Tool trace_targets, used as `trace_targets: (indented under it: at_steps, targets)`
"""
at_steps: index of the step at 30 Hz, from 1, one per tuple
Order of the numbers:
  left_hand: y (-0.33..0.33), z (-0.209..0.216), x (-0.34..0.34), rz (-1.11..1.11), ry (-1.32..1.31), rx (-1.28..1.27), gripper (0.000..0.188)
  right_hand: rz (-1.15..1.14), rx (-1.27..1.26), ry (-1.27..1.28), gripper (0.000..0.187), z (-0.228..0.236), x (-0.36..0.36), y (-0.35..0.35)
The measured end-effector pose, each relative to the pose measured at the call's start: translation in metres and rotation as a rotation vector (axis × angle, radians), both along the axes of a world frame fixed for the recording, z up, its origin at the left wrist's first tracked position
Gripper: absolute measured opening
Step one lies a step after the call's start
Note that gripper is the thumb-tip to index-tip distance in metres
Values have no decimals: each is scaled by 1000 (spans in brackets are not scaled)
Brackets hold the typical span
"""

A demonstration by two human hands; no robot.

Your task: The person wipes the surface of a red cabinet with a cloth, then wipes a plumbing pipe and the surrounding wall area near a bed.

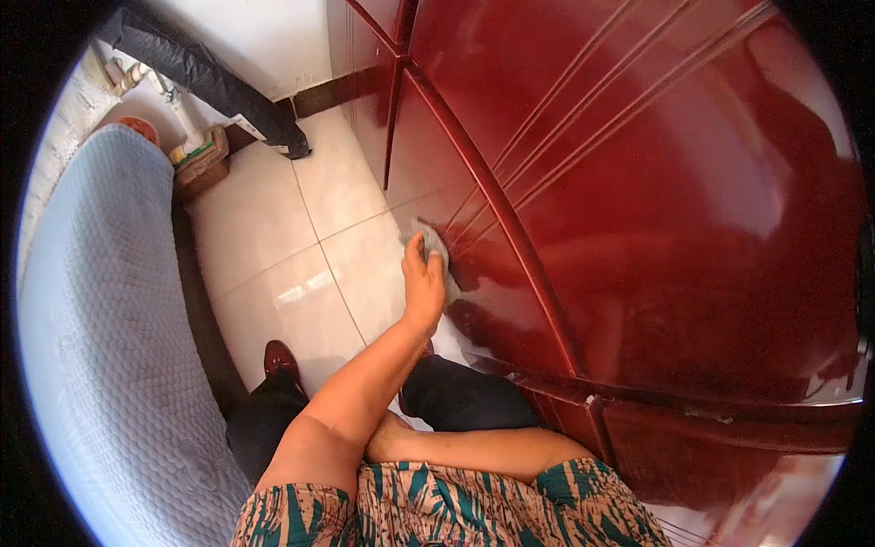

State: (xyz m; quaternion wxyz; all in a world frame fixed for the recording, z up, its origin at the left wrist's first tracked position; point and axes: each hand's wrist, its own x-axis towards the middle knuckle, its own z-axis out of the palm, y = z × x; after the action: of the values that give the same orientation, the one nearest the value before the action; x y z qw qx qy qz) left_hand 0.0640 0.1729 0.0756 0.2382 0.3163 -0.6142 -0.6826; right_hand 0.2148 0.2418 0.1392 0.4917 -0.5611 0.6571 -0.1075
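Observation:
My left hand (426, 281) is stretched forward and closed on a grey cloth (436, 244). The cloth lies against the lower side of a large, glossy dark red furniture panel (656, 228), which has raised trim and carved grooves. Close to my body, my right forearm crosses in front of my waist. Its hand (389, 439) sits beneath my left forearm, with its fingers hidden.
To the left stands something covered with a pale blue quilted cover (109, 346). A long black-wrapped object (210, 82) leans at the back, near white pipes (187, 118) and a brick-like block (200, 169). Glossy white tiles (273, 237) form the floor around my dark red shoe (281, 360).

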Motion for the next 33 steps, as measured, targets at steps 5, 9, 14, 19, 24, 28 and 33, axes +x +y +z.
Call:
trace_targets:
  at_steps: [5, 9, 14, 19, 24, 28, 33]
  targets:
    - [40, -42, 32, -172, -295, 567, 48, 247, 84, 14, 49, -18, 4, 2]
    - [55, -29, 49, -408, -415, 966, 46, 270, 137, -104, 50, -37, 11, 6]
    - [48, 6, 53, -503, -307, 1086, 34, 251, 28, -81, 47, -28, 15, 8]
    - [33, 24, 40, -276, -293, 836, 48, 128, -92, -73, 46, -31, 9, 12]
    - [18, -19, 24, -119, -300, 821, 57, 81, -75, 90, 44, -21, 1, 7]
    - [10, -92, 18, -183, -47, 968, 55, 148, -99, 281, 40, -34, 5, 7]
    - [15, -72, 6, -76, -85, 1024, 55, 131, -216, 417, 26, -42, 2, 21]
